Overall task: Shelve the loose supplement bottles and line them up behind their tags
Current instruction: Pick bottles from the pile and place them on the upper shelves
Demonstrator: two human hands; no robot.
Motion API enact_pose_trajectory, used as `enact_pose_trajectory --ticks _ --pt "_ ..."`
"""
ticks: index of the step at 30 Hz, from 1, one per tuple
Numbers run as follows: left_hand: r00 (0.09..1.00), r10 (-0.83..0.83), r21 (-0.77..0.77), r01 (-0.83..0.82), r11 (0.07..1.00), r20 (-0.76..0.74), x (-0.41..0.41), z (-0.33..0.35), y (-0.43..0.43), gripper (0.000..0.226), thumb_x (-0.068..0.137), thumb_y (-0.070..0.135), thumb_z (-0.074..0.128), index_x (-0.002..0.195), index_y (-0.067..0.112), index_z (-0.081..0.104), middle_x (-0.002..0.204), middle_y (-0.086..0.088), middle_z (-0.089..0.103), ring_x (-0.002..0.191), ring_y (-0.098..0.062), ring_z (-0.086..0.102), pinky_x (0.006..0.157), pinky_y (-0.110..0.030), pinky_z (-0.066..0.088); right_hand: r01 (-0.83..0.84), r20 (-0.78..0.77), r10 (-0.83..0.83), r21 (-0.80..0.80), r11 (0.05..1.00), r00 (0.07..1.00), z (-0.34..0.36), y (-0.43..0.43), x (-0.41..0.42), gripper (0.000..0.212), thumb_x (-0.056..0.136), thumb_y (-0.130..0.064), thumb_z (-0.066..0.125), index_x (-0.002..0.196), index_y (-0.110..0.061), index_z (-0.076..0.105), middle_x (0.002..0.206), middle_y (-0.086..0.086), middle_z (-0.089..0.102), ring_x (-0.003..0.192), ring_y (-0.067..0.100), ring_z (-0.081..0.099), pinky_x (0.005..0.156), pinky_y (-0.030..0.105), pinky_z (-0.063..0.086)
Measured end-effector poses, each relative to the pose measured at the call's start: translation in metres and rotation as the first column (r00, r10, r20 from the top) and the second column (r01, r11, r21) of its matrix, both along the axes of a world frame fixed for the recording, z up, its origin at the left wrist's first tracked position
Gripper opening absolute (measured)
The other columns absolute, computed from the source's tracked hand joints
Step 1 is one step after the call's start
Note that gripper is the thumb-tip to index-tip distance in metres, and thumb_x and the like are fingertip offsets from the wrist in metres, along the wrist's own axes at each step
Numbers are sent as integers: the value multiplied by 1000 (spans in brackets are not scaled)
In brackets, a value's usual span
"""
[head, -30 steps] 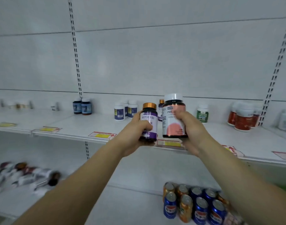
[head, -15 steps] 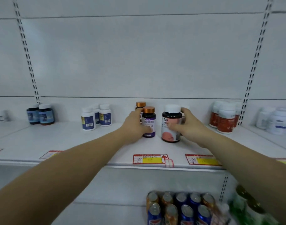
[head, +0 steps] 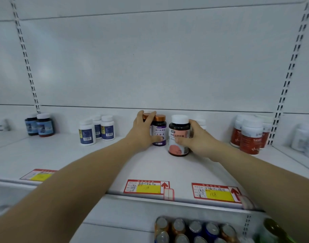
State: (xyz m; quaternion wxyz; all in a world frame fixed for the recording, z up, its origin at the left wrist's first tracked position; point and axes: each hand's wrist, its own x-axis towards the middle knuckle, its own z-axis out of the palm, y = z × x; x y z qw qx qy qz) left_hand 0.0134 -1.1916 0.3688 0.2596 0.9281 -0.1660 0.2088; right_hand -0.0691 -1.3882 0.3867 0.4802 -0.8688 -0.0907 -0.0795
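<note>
A dark bottle with a purple label and copper cap stands upright on the white shelf. My left hand grips it from the left, thumb across its base, fingers reaching over a second copper-capped bottle behind it. To its right stands a dark bottle with a pink label and white cap, and my right hand grips that one from the right, thumb on the label. Two red-and-yellow price tags lie on the shelf's front edge below these bottles.
Blue-labelled white bottles and dark blue-labelled bottles stand to the left. Red-labelled white bottles stand to the right, more white bottles beyond. A white-capped bottle hides behind my right hand. Soda cans sit on the shelf below.
Both bottles went from held in the air before the shelf to standing on it. My hands pushed them further back, the purple one against the copper-capped bottle behind.
</note>
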Motion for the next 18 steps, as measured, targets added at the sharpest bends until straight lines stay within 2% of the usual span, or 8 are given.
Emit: enact_pose_trajectory --ticks 2,5,8,11,15,17,18 --pt "1000 11 2 -11 1000 18 2 -2 -3 99 75 45 74 150 32 11 155 -4 -7 140 -29 15 115 -42 22 10 0 -10 15 1000 1000 0 0 2 72 85 -24 70 143 -29 28 124 -7 53 108 12 50 90 29 42" --pt "998 53 45 -54 998 33 6 -3 -6 98 77 48 71 150 31 9 155 -6 -7 140 -31 13 113 -43 24 32 -2 -32 -15 999 999 0 2 1 75 84 -24 72 143 -29 26 118 -9 51 107 12 49 90 29 41" --pt "996 75 77 -79 994 55 8 -3 -7 94 80 46 69 150 31 8 155 -7 -6 139 -31 15 109 -43 29 63 -3 -63 -22 998 998 1 6 -3 76 83 -23 72 143 -29 26 130 -4 52 112 15 49 94 33 42" --pt "997 69 69 -72 995 44 6 -4 -7 94 80 46 68 150 31 7 155 -8 -7 139 -32 15 109 -45 29 115 9 -114 -27 993 993 2 9 -9 76 83 -22 72 143 -27 26 138 -2 49 125 21 48 100 39 41" --pt "991 122 115 -127 985 48 -2 4 -5 99 79 53 66 150 32 0 157 -8 -10 145 -29 -6 114 -53 11 179 15 -179 -10 984 984 3 9 -25 73 82 -22 73 141 -26 30 134 -2 51 120 20 50 97 38 43" --pt "994 60 108 -70 992 90 -14 14 -8 97 79 48 67 151 27 5 157 -10 -4 145 -28 -5 116 -51 9 212 34 -212 21 977 977 3 7 -36 69 82 -21 73 138 -27 33 127 -3 54 112 16 51 91 33 44" --pt "994 -19 84 10 996 105 -24 18 -12 95 79 43 69 151 24 9 157 -10 0 145 -28 -1 117 -48 10 236 49 -238 48 971 970 3 5 -42 67 81 -21 73 137 -27 35 122 -5 54 109 14 52 87 31 44"
